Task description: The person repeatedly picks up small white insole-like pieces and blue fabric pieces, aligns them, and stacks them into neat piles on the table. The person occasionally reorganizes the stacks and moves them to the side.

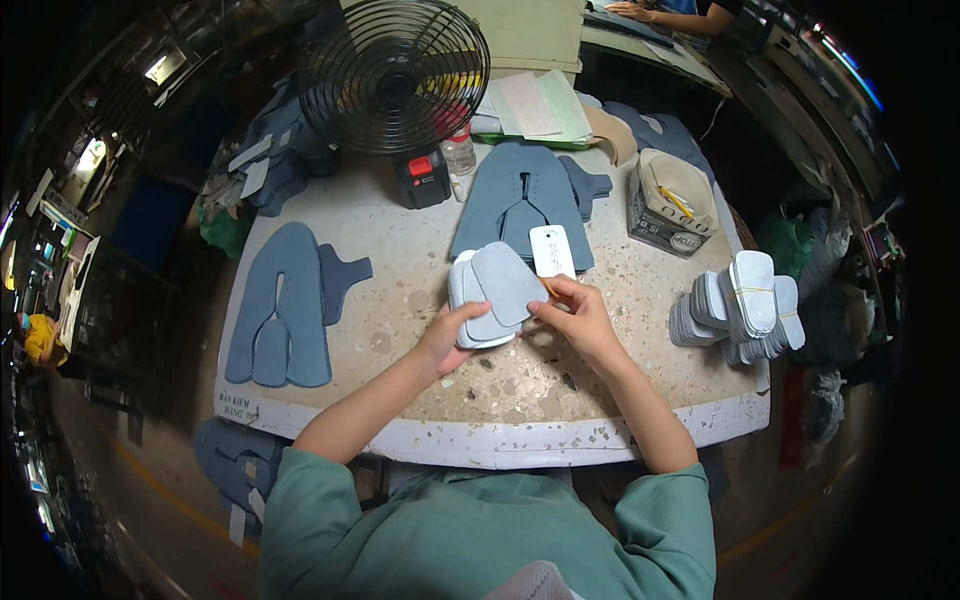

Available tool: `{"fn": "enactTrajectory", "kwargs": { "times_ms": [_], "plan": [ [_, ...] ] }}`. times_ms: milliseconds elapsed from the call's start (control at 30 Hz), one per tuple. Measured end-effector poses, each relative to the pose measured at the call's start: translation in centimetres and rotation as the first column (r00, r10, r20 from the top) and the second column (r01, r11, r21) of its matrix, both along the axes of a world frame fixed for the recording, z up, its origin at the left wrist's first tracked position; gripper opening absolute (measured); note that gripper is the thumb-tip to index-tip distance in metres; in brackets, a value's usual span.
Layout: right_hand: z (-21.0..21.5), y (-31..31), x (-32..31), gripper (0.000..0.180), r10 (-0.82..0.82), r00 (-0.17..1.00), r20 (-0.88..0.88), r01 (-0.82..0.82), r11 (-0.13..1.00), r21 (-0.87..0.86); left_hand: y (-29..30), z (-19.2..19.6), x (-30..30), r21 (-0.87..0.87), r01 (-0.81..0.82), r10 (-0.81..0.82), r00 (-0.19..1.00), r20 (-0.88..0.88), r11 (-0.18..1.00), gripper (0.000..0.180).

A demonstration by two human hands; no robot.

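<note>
My left hand (450, 335) is wrapped round the lower left side of a stack of light grey, rounded shoe-tongue pieces (505, 285), thumb on top. The upper pieces are fanned out of line with those below. At the stack's right edge, my right hand (575, 315) is closed, thumb and finger pinching the top piece. A thin orange-yellow thing (548, 288) shows by its fingers; its kind is too small to tell. Just beyond the hands lie blue-grey shoe-upper pieces (480, 205), with a white tag (552, 250) on their near edge.
Banded stacks of light grey pieces (752, 300) stand at the table's right. Behind them is a box (665, 225) with a yellow pencil. More blue-grey upper pieces (262, 320) lie left. A black fan (395, 80), a bottle (458, 155) and papers (535, 105) are at the back.
</note>
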State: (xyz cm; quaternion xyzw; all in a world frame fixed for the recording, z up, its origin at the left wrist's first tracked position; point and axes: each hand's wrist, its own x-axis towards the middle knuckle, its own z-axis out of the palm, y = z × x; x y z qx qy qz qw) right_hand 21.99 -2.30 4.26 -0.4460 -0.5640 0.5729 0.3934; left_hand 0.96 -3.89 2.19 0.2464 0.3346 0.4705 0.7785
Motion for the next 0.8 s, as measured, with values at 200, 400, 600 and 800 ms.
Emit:
{"fn": "enactTrajectory", "kwargs": {
  "times_ms": [200, 400, 600, 800],
  "plan": [
    [1.3, -1.3, -0.2, 0.038, -0.288, 0.827, 0.483, -0.208, 0.641, 0.738, 2.9, 1.9, -4.1, 0.168, -0.183, 0.121, 0.938, 0.325, 0.969, 0.065],
    [1.2, -0.9, -0.6, 0.055, 0.048, 0.994, 0.097, -0.068, 0.974, 0.214, 2.3, 2.2, -4.0, 0.013, -0.303, 0.301, 0.950, 0.082, 0.953, 0.061],
    [0.0, -1.1, -1.4, 0.040, -0.044, 0.964, -0.261, -0.011, 0.979, -0.204, 0.8, 1.0, -1.5, 0.055, -0.061, 0.065, 0.995, -0.074, 0.997, 0.065],
    [-1.3, -0.9, -1.3, 0.030, -0.404, 0.883, 0.237, 0.079, 0.627, 0.775, 3.7, 1.5, -6.4, 0.084, -0.131, 0.085, 0.907, 0.413, 0.988, 0.063]
  ]
}}
